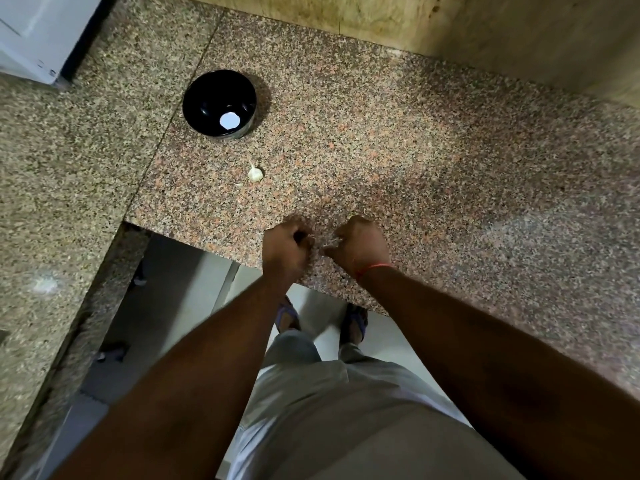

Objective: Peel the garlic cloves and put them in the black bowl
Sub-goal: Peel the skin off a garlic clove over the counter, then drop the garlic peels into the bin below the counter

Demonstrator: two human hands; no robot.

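Head view looks down on a speckled granite worktop (381,150). Both hands hover close together over its near edge, fingers curled: the left hand (285,242) looks closed, its contents hidden, while the right hand (360,242) pinches a pale, blurred scrap. A garlic clove (255,174) lies on the worktop beyond them, and farther back stands the black bowl (219,102).

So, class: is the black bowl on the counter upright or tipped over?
Upright. The black bowl sits on its base on the granite counter, its round opening facing up; a bright reflection shows on its dark inside.
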